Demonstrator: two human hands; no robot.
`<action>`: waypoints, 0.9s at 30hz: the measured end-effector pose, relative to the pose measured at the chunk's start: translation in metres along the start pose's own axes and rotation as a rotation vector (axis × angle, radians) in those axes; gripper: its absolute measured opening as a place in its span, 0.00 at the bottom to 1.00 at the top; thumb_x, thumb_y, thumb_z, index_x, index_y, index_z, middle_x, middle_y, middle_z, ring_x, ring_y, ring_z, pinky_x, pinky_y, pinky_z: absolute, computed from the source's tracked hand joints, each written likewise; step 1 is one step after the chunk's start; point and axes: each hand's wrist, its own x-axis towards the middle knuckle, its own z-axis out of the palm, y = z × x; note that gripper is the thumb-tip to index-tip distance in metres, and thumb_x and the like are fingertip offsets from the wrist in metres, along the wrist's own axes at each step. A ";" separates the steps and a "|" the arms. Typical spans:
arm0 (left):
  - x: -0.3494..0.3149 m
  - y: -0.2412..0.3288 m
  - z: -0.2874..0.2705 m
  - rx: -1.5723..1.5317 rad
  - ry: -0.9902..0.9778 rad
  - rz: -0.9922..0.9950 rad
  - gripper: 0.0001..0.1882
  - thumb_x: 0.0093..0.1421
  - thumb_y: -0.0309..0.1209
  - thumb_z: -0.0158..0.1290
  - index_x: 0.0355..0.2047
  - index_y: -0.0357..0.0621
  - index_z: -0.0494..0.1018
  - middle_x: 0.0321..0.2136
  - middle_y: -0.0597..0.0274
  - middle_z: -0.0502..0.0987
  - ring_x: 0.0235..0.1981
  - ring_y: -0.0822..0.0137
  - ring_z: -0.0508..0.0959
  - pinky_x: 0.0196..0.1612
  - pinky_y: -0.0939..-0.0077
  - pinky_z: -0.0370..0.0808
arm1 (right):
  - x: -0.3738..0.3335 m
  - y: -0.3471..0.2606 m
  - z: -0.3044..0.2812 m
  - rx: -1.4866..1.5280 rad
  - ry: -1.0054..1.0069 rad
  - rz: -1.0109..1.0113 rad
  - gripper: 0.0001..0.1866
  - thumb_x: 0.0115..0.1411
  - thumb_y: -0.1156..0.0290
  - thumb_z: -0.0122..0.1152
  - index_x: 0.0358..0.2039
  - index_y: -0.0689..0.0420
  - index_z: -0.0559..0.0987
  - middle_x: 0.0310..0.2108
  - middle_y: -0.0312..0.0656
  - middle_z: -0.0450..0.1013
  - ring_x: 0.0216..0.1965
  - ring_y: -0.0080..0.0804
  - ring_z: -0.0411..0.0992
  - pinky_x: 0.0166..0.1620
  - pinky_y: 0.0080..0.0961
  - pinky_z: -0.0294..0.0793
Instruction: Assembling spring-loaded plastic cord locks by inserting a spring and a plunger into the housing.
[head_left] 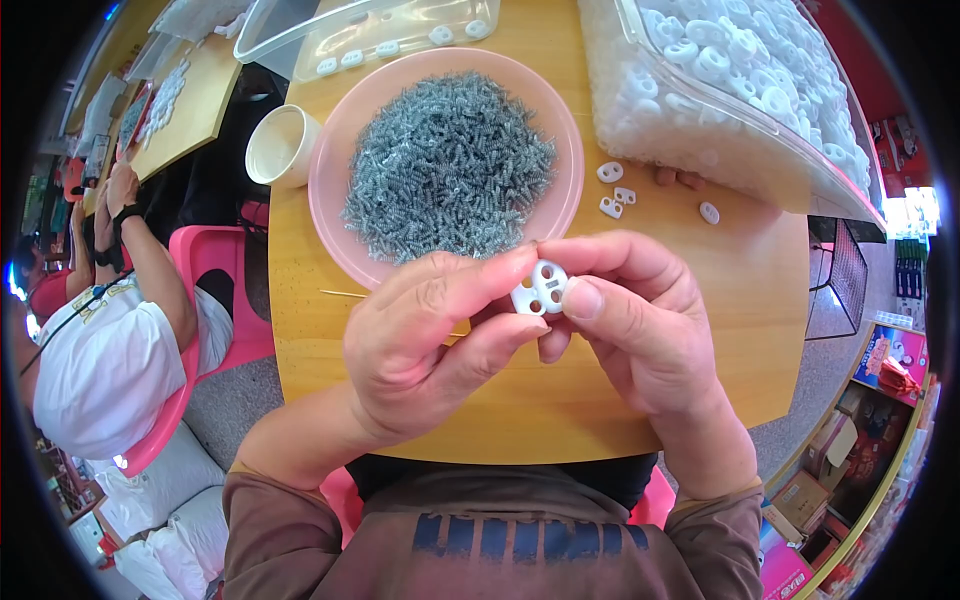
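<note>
Over the front of the table, both my hands meet at a small white plastic cord lock (532, 297) with several round holes. My left hand (425, 325) pinches its left side between thumb and forefinger. On its right side, the thumb and forefinger of my right hand (640, 315) are closed on it; the thumb tip lies along its edge. My fingers partly cover the piece. Just beyond my hands stands a pink basin (325, 190) heaped with small metal coil springs (450, 160). Several loose white cord lock pieces (611, 172) lie on the table beyond my right hand.
A clear bin (690, 150) of white plastic pieces stands at the back right. A white cup (278, 147) sits left of the basin, a clear tray (400, 40) behind it. A thin yellowish stick (343, 294) lies by my left hand. Another person (120, 340) sits at left.
</note>
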 end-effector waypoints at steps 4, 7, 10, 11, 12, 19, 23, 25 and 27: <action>0.002 0.002 -0.003 0.049 -0.033 0.096 0.20 0.48 0.21 0.55 0.44 0.36 0.68 0.26 0.57 0.74 0.22 0.69 0.74 0.24 0.80 0.70 | -0.001 -0.002 0.000 0.026 -0.035 0.029 0.12 0.55 0.77 0.52 0.41 0.65 0.72 0.32 0.41 0.71 0.30 0.22 0.69 0.35 0.18 0.70; 0.001 0.004 -0.003 0.045 -0.032 0.104 0.21 0.48 0.21 0.55 0.45 0.36 0.67 0.27 0.57 0.74 0.23 0.69 0.74 0.25 0.80 0.71 | -0.002 -0.002 0.002 0.023 -0.036 0.030 0.13 0.55 0.77 0.52 0.41 0.65 0.72 0.32 0.41 0.71 0.30 0.21 0.68 0.36 0.18 0.70; 0.000 0.005 -0.001 0.018 -0.024 0.112 0.21 0.48 0.20 0.55 0.45 0.35 0.67 0.28 0.57 0.74 0.25 0.68 0.75 0.26 0.80 0.72 | -0.004 -0.001 0.000 0.012 -0.060 0.019 0.13 0.55 0.77 0.52 0.42 0.65 0.72 0.32 0.40 0.71 0.30 0.21 0.68 0.36 0.17 0.69; 0.000 0.005 -0.001 -0.010 -0.016 0.117 0.20 0.49 0.20 0.55 0.45 0.35 0.67 0.28 0.57 0.74 0.25 0.68 0.75 0.27 0.80 0.72 | -0.004 -0.001 0.001 0.016 -0.064 0.014 0.13 0.55 0.77 0.52 0.42 0.65 0.72 0.32 0.40 0.71 0.30 0.21 0.68 0.36 0.17 0.69; 0.000 0.006 -0.001 -0.005 -0.021 0.119 0.20 0.49 0.20 0.55 0.45 0.35 0.67 0.28 0.57 0.74 0.25 0.68 0.75 0.27 0.80 0.72 | -0.004 -0.002 0.002 0.021 -0.070 0.012 0.13 0.55 0.77 0.52 0.42 0.65 0.72 0.32 0.40 0.71 0.30 0.21 0.68 0.36 0.17 0.69; -0.004 0.005 0.001 -0.107 -0.016 0.140 0.20 0.47 0.19 0.56 0.43 0.33 0.68 0.26 0.58 0.73 0.25 0.69 0.75 0.27 0.80 0.73 | -0.007 -0.003 0.006 -0.025 -0.104 -0.040 0.12 0.54 0.78 0.50 0.40 0.66 0.72 0.34 0.47 0.69 0.32 0.29 0.69 0.33 0.19 0.71; -0.006 0.001 0.004 -0.131 0.031 0.145 0.21 0.44 0.20 0.59 0.41 0.34 0.69 0.25 0.58 0.73 0.24 0.69 0.75 0.26 0.81 0.73 | -0.006 -0.005 0.004 -0.016 -0.131 -0.052 0.12 0.54 0.78 0.50 0.40 0.66 0.72 0.35 0.46 0.69 0.34 0.29 0.69 0.36 0.20 0.70; -0.006 -0.001 0.003 -0.115 0.035 0.144 0.21 0.43 0.20 0.59 0.40 0.34 0.69 0.25 0.59 0.73 0.23 0.69 0.74 0.26 0.81 0.72 | -0.007 -0.005 0.008 0.029 -0.085 -0.005 0.12 0.54 0.78 0.50 0.40 0.65 0.72 0.36 0.46 0.69 0.36 0.28 0.69 0.38 0.22 0.70; -0.005 -0.001 0.003 -0.098 0.039 0.142 0.22 0.42 0.21 0.60 0.40 0.35 0.69 0.24 0.59 0.73 0.23 0.69 0.74 0.25 0.81 0.72 | -0.007 -0.005 0.009 0.046 -0.082 0.003 0.12 0.54 0.78 0.50 0.40 0.65 0.72 0.36 0.45 0.69 0.36 0.28 0.69 0.39 0.22 0.70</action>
